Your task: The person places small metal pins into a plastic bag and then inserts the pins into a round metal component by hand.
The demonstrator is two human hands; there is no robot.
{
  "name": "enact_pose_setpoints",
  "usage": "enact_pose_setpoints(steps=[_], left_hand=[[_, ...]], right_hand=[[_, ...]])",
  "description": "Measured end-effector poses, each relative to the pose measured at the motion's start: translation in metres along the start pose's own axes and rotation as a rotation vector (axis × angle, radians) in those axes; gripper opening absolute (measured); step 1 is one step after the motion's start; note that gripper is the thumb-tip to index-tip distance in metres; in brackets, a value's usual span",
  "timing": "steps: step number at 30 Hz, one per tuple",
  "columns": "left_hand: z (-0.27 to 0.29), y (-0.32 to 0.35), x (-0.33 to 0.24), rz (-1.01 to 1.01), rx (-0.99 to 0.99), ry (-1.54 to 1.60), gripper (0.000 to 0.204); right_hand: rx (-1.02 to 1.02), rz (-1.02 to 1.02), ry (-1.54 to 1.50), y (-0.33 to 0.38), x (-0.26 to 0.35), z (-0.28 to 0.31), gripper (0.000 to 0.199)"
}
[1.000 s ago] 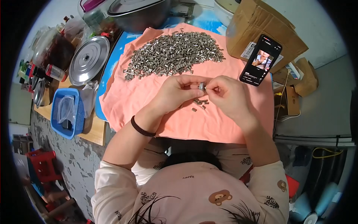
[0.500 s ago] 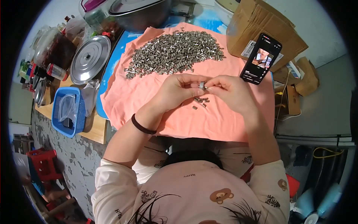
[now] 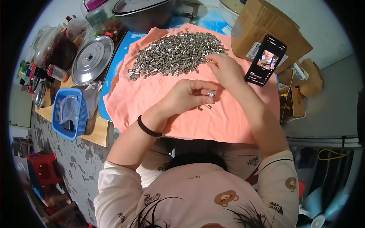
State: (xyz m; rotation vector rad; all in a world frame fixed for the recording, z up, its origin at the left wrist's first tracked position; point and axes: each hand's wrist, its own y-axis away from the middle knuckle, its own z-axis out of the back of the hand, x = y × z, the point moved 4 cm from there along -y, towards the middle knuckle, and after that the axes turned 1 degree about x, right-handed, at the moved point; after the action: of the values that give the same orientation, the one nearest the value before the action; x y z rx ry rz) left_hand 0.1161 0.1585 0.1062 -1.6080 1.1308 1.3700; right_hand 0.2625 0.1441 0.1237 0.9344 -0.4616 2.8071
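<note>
My left hand [image 3: 184, 95] is closed, with thumb and fingers pinching a small round silvery metal piece [image 3: 211, 94] above the cloth. A couple of loose short metal pins [image 3: 204, 108] lie just below that hand. My right hand [image 3: 227, 71] is at the right edge of a wide heap of short shiny metal pins [image 3: 176, 53]. Its thumb and forefinger are bent close together at the pins; whatever is between them is too small to make out. The heap rests on a salmon-pink cloth [image 3: 148, 98].
A phone [image 3: 266, 60] leans against a cardboard box [image 3: 268, 28] on the right. On the left are a metal lid [image 3: 92, 60], a blue basket [image 3: 69, 114] and jars [image 3: 57, 49]. A large metal bowl [image 3: 140, 17] stands at the back.
My right hand has left the round metal piece and moved up to the heap's edge. My left hand keeps the piece and has shifted slightly right and down.
</note>
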Motion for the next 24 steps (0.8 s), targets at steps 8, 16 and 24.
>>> enact_pose_setpoints(steps=[8, 16, 24], left_hand=[[0.002, -0.001, 0.003, 0.010, -0.014, 0.001, 0.033], [0.012, -0.004, 0.002, -0.020, -0.108, 0.089, 0.030], [0.009, -0.004, -0.002, -0.095, -0.103, 0.232, 0.030]], right_hand=[[-0.026, 0.067, 0.350, 0.000, -0.001, 0.001, 0.011], [-0.009, -0.093, -0.200, 0.037, 0.010, 0.023, 0.009], [0.039, -0.009, -0.555, 0.057, 0.012, 0.008, 0.008]])
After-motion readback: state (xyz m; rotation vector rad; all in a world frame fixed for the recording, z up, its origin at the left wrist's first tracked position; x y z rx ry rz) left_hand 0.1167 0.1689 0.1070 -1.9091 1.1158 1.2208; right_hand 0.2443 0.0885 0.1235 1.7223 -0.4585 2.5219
